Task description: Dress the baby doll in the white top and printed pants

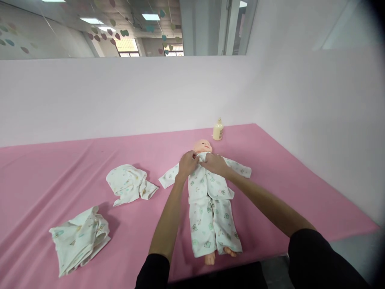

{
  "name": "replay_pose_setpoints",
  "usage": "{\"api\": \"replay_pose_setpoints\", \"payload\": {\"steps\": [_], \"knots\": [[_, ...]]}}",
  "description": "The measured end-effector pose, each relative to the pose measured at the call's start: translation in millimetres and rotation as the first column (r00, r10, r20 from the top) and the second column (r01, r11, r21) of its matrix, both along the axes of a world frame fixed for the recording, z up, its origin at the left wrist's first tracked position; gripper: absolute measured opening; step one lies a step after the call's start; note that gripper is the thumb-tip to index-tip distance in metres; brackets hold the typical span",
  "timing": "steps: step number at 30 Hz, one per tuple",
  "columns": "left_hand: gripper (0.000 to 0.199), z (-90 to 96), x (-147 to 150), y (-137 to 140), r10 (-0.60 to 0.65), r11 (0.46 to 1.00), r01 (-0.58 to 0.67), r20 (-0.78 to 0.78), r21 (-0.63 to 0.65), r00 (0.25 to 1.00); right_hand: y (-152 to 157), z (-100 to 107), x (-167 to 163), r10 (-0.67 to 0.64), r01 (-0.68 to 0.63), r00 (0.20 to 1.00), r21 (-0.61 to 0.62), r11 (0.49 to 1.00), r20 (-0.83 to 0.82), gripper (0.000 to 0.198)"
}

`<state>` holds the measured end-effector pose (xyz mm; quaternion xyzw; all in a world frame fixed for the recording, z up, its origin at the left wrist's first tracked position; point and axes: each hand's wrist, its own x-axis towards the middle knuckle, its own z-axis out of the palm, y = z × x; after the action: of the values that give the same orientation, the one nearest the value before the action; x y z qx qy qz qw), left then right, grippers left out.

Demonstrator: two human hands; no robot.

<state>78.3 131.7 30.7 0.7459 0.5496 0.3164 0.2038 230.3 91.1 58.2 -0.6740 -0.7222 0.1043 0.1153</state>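
A baby doll (203, 146) lies on its back, feet toward me, in a white printed shirt (198, 186) and matching trousers (202, 226). Both sleeves are spread outward, and the doll's feet show below the trouser legs. At the shirt's collar, my left hand (188, 163) pinches the fabric on the left side of the front. My right hand (215, 164) has its fingers closed on the collar just to the right. The shirt's front edges meet down the middle and part slightly near the hem. Whatever lies under my fingertips is hidden.
A crumpled white printed cloth garment (128, 182) lies left of the doll. Nearer me is a folded printed cloth (81, 239). A cream pump bottle (218, 130) stands behind the doll's head. The pink-covered table (279, 180) meets white walls at the back and right.
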Motion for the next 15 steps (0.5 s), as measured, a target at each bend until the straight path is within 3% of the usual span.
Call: {"api": "replay_pose_setpoints", "payload": {"steps": [9, 15], "knots": [[0.007, 2.4, -0.6, -3.3, -0.008, 1.000, 0.008, -0.047, -0.003, 0.999, -3.7, 10.2, -7.8, 0.077, -0.078, 0.977, -0.001, 0.997, 0.198, 0.019], [0.008, -0.1, 2.2, -7.1, -0.006, 1.000, 0.008, -0.128, 0.013, 0.992, -3.8, 4.1, -19.9, 0.133, -0.140, 0.968, 0.016, 0.990, 0.211, 0.020]]}}
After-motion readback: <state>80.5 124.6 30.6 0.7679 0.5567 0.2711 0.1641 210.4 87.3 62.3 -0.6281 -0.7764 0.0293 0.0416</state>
